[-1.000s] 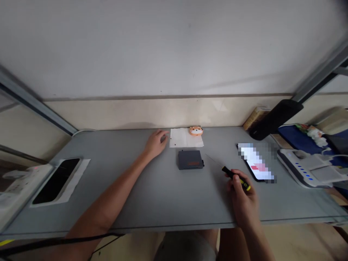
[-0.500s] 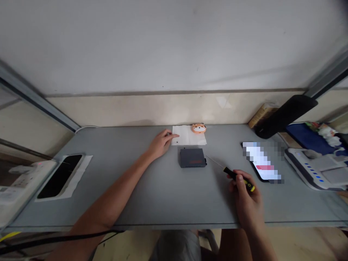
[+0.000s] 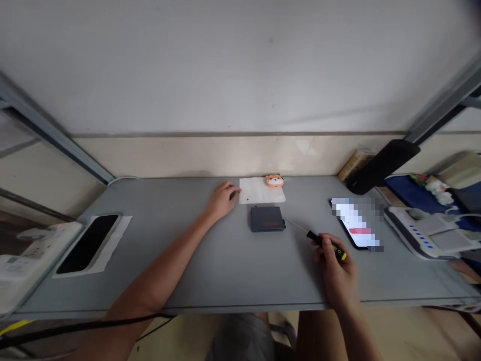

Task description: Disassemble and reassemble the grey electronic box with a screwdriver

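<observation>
Holding a screwdriver point(image 3: 314, 238), the right hand point(image 3: 338, 273) is clamping its fingers round the black and yellow handle near the front edge of the tabletop point(image 3: 210, 271). The shaft is pointing leftward and away from the person, its tip sitting just beside the right side of a dark box point(image 3: 267, 218); whether they are touching, I cannot tell. The box is lying flat near the middle of the tabletop, ahead and to the left of the right hand, and to the right of the left hand point(image 3: 222, 200), with bare surface showing on both sides.

The left hand is resting near the back edge, fingers curling at the left edge of a white paper point(image 3: 259, 189); I cannot tell whether its fingertips are pinching anything. A tiny dark speck point(image 3: 247, 199) is lying on the paper's front left corner, and an orange animal-faced case point(image 3: 274, 181) is sitting at its back right corner. A lit phone point(image 3: 355, 223) is lying beyond the right hand, towards the tabletop's right edge.
</observation>
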`<action>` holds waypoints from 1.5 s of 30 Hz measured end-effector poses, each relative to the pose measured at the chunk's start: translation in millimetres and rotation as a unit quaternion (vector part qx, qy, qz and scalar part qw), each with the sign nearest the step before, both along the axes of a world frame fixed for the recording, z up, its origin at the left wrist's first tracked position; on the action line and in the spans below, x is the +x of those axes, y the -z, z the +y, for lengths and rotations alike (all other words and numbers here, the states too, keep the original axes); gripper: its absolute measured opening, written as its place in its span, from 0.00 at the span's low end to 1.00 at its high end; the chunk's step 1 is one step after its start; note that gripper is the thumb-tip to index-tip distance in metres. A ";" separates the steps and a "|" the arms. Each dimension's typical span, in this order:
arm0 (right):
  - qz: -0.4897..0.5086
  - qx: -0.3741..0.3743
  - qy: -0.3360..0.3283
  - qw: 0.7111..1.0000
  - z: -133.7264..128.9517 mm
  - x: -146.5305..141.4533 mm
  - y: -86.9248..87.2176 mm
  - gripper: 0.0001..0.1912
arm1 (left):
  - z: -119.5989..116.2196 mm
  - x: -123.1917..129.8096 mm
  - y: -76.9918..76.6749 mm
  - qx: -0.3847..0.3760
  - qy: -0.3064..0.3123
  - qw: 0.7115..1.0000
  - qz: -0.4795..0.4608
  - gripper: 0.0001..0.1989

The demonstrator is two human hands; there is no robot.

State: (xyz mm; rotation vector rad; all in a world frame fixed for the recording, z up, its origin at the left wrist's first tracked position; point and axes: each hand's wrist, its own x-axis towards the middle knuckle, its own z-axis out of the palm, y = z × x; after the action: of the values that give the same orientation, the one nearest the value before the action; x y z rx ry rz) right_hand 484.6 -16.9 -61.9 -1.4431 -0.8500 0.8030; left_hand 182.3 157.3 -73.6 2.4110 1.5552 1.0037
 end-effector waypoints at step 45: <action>0.091 -0.046 -0.003 0.995 4.5 -5.1 -12.7 0.32 | -10.8 12.6 -4.2 -0.029 0.040 0.999 0.008 0.08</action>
State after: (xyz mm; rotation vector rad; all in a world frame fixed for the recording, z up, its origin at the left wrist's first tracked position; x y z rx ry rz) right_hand 479.5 -12.4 -49.2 -1.4243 -0.6863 0.9726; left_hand 194.8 146.5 -69.4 2.4267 1.4590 0.9150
